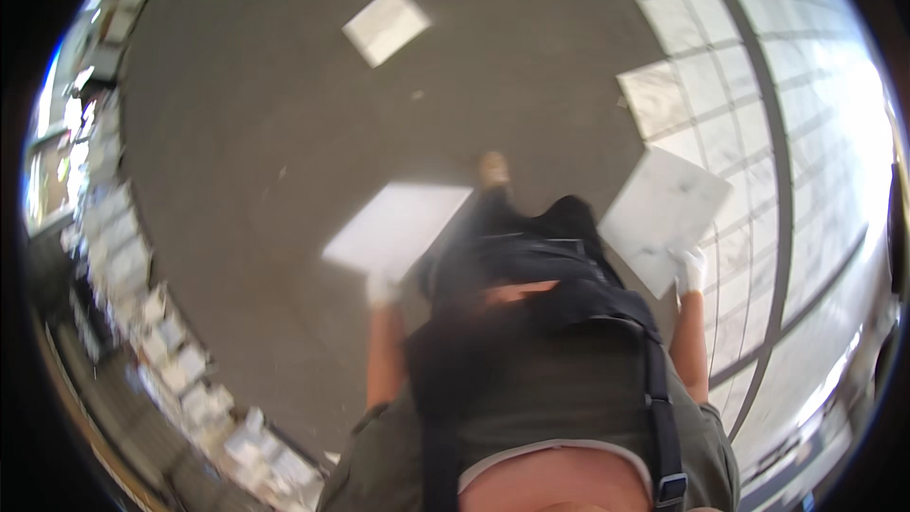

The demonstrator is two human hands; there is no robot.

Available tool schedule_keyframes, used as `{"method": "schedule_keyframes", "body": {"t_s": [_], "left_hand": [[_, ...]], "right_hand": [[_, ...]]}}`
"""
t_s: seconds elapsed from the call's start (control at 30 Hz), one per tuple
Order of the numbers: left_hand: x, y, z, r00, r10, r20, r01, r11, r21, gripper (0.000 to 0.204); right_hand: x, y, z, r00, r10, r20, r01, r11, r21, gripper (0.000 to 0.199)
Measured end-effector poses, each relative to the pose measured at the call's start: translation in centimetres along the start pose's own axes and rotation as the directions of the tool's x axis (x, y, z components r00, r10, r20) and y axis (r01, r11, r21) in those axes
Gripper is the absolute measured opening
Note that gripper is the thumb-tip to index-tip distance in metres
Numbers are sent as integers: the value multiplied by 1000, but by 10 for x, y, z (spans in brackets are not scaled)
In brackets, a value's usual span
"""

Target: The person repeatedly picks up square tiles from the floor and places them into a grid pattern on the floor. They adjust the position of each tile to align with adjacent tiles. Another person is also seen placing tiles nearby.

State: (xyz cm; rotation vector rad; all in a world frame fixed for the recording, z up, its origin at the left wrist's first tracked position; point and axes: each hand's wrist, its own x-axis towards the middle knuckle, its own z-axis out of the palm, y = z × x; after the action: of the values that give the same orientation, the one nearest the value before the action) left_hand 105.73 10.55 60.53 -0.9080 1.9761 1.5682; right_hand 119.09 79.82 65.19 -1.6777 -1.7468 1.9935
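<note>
A plain white square tile [398, 224] is gripped at its near edge by my left hand [383, 288], which wears a white glove and is blurred. On the other side of my body, my right hand [692, 271], gloved in white too, holds a pale square tile with grey marks [662, 213] by its near corner. Both tiles are held out low, one at each side of my legs. The fingers under each tile are hidden.
Dark grey floor stretches ahead, with a loose pale tile [387, 26] lying on it. To the right, rows of marbled tiles [730, 123] cover the floor, crossed by dark strips [773, 133]. Stacks of pale tiles [118, 237] line the left side. One shoe [494, 169] shows ahead.
</note>
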Motion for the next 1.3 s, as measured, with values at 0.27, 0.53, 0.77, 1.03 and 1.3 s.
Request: {"method": "schedule_keyframes", "body": {"t_s": [0.27,0.53,0.77,1.03,1.3], "left_hand": [[94,248,66,992,126,-18,-124,920,-371,15],[184,438,166,994,-17,111,54,937,-345,5],[260,543,257,988,-24,155,25,1000,-5,16],[376,637,365,914,7,405,-64,990,129,15],[464,723,513,776,-185,603,-153,872,465,31]], "right_hand": [[67,35,51,969,180,-168,-238,863,-446,29],[133,31,125,971,237,-28,-199,738,-645,33],[147,-57,191,959,244,-146,-247,461,-852,35],[149,-111,272,832,336,-441,-543,657,-523,32],[167,-84,353,590,589,-551,-696,718,23,39]]}}
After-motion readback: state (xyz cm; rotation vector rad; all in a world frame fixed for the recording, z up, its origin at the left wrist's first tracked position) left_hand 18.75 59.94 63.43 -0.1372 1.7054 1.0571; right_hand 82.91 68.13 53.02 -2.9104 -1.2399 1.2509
